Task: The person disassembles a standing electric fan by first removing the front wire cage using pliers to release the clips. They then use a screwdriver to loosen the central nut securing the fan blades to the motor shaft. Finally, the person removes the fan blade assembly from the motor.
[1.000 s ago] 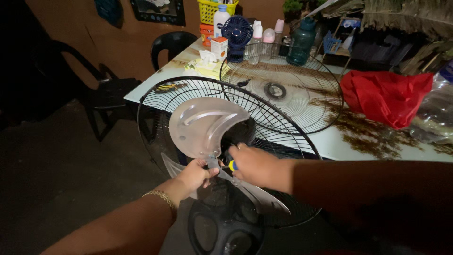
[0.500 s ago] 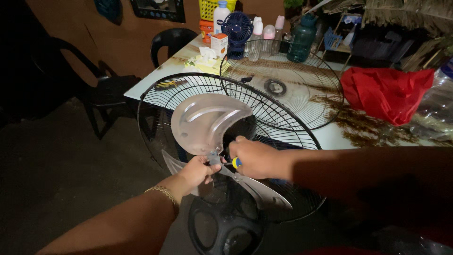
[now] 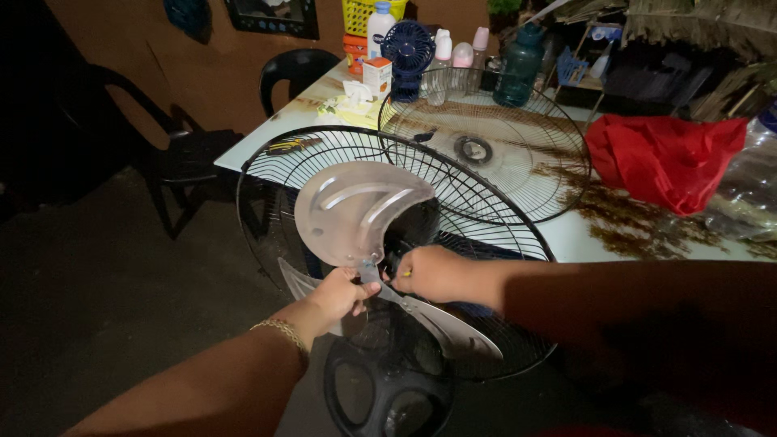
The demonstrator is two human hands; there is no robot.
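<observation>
A metal fan blade set (image 3: 356,212) sits on a black rear fan guard (image 3: 275,166) of a stand fan. My left hand (image 3: 338,295) grips the blade set at its hub, below the big upper blade. My right hand (image 3: 433,273) is closed around a screwdriver with a yellow and blue handle, held at the hub; only a sliver of yellow shows. A lower blade (image 3: 453,332) sticks out to the right under my right hand. The fan's dark base (image 3: 388,396) lies below.
A loose front fan guard (image 3: 518,158) lies on the white table (image 3: 575,235). Red cloth (image 3: 664,158), a green jug (image 3: 518,69), bottles, a small blue fan (image 3: 407,48) and a yellow basket stand behind. Black chairs (image 3: 295,73) are at the left.
My right hand has turned over the screwdriver handle, so less of its yellow and blue shows. The view has shifted slightly; the blade set stays in place.
</observation>
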